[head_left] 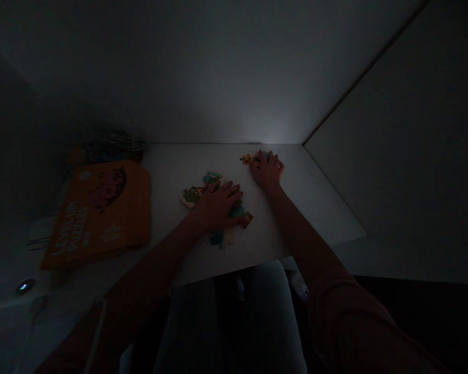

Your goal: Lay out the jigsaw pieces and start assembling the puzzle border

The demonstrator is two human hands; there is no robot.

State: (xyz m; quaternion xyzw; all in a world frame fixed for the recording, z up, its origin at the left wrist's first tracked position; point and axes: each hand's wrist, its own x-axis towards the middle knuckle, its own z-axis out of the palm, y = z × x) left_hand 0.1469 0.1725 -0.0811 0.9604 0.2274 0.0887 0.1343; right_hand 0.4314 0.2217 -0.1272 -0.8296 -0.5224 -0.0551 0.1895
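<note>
Puzzle pieces (pixel 191 196) lie in two groups on the table, a larger one at the middle of the frame and a smaller one above and to the right of it. At the far lower left sits a small, dark round object (pixel 25 285) with a bright glint on it. Next to it, toward the centre, comes an orange box (pixel 101 213), flat-faced with crisp edges, printed with white lettering and a pink, rounded picture; dim, tangled clutter (pixel 117 148) lies just beyond its upper edge. The larger group starts right of the box: thin, flat shapes with knobbed outlines, in green, teal and cream, overlapping loosely. Its spread runs from upper left to lower right, passing under the left hand (pixel 217 208), which rests palm down on it, fingers stretched and apart, clasped on nothing that shows. The pale, smooth, matte table (pixel 159 161) is bare between the groups and meets the wall (pixel 218 78) behind. Farther right, the smaller group (pixel 246 159), yellow and teal, lies beneath and just left of the right hand (pixel 268 171), the nearer hand to it; fingers cover part of it, and whether they pinch a piece I cannot tell.
</note>
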